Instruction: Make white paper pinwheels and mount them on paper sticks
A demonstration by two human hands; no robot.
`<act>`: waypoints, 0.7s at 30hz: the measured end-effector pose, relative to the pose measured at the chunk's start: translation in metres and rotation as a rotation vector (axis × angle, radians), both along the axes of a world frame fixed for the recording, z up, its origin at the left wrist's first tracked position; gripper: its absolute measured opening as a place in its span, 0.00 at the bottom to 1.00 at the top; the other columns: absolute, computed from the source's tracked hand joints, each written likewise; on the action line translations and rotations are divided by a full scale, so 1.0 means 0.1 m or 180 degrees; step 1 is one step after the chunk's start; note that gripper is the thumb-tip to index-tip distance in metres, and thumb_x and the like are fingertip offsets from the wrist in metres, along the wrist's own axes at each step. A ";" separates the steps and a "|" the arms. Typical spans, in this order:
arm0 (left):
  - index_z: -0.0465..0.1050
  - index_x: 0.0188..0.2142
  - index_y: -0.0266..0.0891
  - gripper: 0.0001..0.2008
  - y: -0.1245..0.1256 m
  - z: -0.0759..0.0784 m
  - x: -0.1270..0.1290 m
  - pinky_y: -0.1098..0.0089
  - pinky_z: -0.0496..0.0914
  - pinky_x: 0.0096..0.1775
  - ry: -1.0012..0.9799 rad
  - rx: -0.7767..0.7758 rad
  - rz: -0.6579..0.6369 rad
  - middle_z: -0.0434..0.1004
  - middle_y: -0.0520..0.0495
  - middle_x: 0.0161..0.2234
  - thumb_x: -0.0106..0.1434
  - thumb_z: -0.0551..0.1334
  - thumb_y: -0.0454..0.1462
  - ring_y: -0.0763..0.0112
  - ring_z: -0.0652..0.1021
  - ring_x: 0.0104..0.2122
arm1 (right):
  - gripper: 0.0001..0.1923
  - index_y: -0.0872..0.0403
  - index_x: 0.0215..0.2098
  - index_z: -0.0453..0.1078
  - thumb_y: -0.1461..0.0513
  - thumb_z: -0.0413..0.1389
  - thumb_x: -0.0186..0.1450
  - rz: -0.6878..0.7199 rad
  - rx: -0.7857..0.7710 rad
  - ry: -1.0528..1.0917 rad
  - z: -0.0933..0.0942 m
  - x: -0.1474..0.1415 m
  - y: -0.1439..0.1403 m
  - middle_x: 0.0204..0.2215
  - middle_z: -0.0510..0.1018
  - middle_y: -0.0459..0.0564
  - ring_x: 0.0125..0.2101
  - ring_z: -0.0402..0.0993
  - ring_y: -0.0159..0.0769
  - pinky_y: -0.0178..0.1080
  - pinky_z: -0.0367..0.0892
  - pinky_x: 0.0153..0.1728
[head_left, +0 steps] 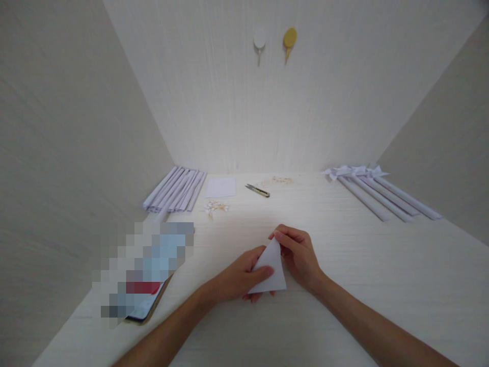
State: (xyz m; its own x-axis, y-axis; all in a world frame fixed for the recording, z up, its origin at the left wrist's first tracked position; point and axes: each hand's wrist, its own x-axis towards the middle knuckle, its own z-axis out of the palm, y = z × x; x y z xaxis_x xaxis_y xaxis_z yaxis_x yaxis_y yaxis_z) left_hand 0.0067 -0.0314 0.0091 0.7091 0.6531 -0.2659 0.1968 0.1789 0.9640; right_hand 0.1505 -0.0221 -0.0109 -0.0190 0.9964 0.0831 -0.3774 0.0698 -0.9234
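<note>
A white paper folded to a triangle [272, 265] is held between my two hands over the table. My left hand [244, 272] grips its lower left side, the thumb lying across the front and fingers behind. At the upper tip, my right hand [296, 250] pinches the paper between thumb and fingers. Beyond the hands lie thread snips [258, 191] with a yellowish handle. Left of the snips is a flat white paper sheet [220, 187], with a small pile of pale bits [216, 207] just in front of it.
Rolled white paper tubes [178, 188] lie in a row at the back left. Paper sticks with pointed, flower-like ends [355, 173] lie at the back right. A phone [147, 300], partly blurred out, rests at left. Two hooks, white [260, 39] and yellow [290, 38], are on the back wall.
</note>
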 end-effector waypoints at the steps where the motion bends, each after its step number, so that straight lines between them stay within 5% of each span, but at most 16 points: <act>1: 0.58 0.41 0.35 0.15 0.00 0.00 0.00 0.80 0.54 0.13 -0.0001 0.0003 -0.0012 0.69 0.52 0.22 0.56 0.53 0.42 0.84 0.62 0.12 | 0.08 0.55 0.17 0.70 0.63 0.55 0.53 -0.0026 -0.0009 0.0024 0.00 0.00 0.00 0.14 0.66 0.42 0.16 0.56 0.24 0.31 0.49 0.17; 10: 0.58 0.39 0.36 0.15 0.02 -0.03 -0.01 0.80 0.54 0.13 -0.0142 -0.0081 0.0001 0.69 0.53 0.22 0.56 0.54 0.42 0.84 0.62 0.12 | 0.14 0.56 0.18 0.71 0.53 0.55 0.51 -0.0196 -0.0368 0.0423 0.08 -0.02 0.04 0.14 0.64 0.43 0.16 0.56 0.25 0.31 0.49 0.16; 15: 0.57 0.39 0.36 0.15 0.03 -0.03 -0.02 0.81 0.53 0.12 -0.0188 -0.0130 0.0024 0.70 0.52 0.21 0.56 0.54 0.43 0.84 0.62 0.12 | 0.10 0.56 0.21 0.71 0.56 0.58 0.51 0.0298 -0.0198 -0.0225 0.04 -0.01 0.01 0.15 0.65 0.43 0.17 0.57 0.25 0.31 0.49 0.17; 21: 0.59 0.38 0.35 0.14 0.04 -0.05 -0.02 0.81 0.54 0.12 -0.0274 -0.0115 0.0008 0.70 0.53 0.21 0.55 0.55 0.42 0.84 0.63 0.11 | 0.10 0.56 0.19 0.70 0.58 0.57 0.52 0.0043 -0.0037 -0.0458 -0.02 0.03 0.03 0.14 0.62 0.41 0.16 0.55 0.24 0.31 0.48 0.16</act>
